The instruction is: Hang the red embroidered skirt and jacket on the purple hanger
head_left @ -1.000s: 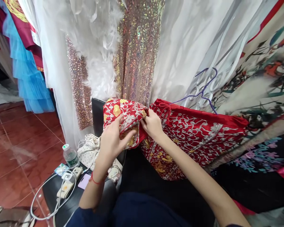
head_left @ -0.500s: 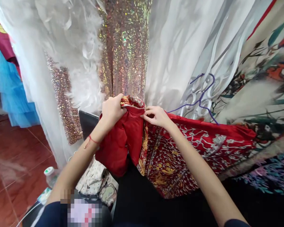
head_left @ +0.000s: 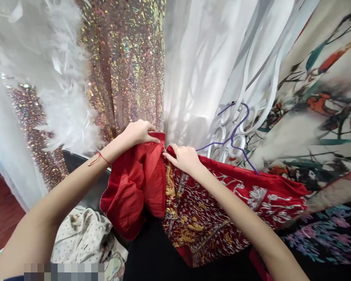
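Observation:
A red embroidered jacket (head_left: 219, 218), worked in silver and gold, hangs across the middle with its plain red lining (head_left: 128, 183) turned outward on the left. My left hand (head_left: 140, 132) is closed on the top edge of the lined side, thumb pointing right. Close beside it, my right hand (head_left: 185, 158) grips the adjoining edge, thumb and fingers pressed together near the gold-embroidered border (head_left: 170, 187). A small gap separates the two thumbs, where the two edges meet. A purple hanger (head_left: 232, 141) rises from the jacket's top edge on the right.
A sequined cloth (head_left: 125, 66) and white feathered fabric (head_left: 67, 89) hang behind on the left. White curled metalwork (head_left: 248, 78) stands beyond the hanger, next to a bird-patterned cloth (head_left: 324, 101). Dotted white fabric (head_left: 82, 234) lies low at left, near a dark panel (head_left: 90, 175).
My view has turned to the right. The bunched gold-and-silver collar edge has been folded down, and the lining spreads wider. Both hands still hold the jacket's edge.

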### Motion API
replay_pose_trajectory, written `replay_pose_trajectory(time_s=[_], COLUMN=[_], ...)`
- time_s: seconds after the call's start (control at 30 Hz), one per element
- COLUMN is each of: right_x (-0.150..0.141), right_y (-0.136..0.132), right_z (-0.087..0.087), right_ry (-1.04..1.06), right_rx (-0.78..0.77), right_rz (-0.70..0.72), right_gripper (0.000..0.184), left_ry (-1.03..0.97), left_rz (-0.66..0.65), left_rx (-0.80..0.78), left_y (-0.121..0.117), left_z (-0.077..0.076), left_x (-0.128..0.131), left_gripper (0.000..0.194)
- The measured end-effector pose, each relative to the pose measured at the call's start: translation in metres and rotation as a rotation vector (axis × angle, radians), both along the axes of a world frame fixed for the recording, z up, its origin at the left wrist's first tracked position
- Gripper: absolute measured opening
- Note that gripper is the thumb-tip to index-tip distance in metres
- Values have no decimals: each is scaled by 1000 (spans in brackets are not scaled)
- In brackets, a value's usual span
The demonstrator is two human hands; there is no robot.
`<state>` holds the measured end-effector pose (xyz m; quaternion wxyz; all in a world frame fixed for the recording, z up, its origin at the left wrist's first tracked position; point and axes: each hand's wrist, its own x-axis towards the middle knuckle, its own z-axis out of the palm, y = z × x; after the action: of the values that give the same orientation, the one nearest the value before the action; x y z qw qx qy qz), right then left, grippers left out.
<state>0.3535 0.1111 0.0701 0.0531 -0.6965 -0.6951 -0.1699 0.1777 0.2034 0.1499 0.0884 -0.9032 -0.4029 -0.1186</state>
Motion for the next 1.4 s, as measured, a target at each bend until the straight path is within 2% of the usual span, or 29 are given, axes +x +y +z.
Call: replay_pose_trajectory(time_s=[0.1,0.2,0.3,0.4,0.53,0.6,0.67,0.77,0.87,1.0,1.1,1.23,1.33,1.4], right_x=[-1,-3,-1,6,17,19,17,16,21,29,31,37,53,69], right_y=[-12,-31,-47,-46,-17,-1,9,16,17,15,11,-9,-40,-67], right_z=[3,13,27,34,26,19,13,11,15,20,20,20,27,34], right_ry=[38,131,235,356,390,326,271,222,225,286,136,-53,-57,-6], right_rx=[5,-28,-157,-224,-38,18,89,246,299,212,277,422,567,676], right_rz=[57,162,320,334,124,-6,-108,-198,-151,-83,-73,33,93,47], right_gripper=[51,54,63,63,40,38,39,38,31,39,36,37,33,31], left_ry=[-69,-157,-266,-274,-139,-129,-134,-143,-140,-124,-143,-166,-178,-193], left_rz=[160,317,392,330,152,108,92,38,-63,-108,-99,-88,-83,-79], left_rx=[109,204,267,227,109,81,74,50,3,-55,-64,3,70,92], left_y=[20,37,35,1,-60,-73,-71,-48,-28,-16,-15,-14,-10,-5], left_z=[6,16,27,30,16,6,-3,-12,-17,-23,-22,-19,-21,-25], left_x=[4,7,17,37,62,67,66,62,62,64,66,77,95,108], left_gripper=[49,45,43,43,48,49,49,43,36,37,39,37,39,41])
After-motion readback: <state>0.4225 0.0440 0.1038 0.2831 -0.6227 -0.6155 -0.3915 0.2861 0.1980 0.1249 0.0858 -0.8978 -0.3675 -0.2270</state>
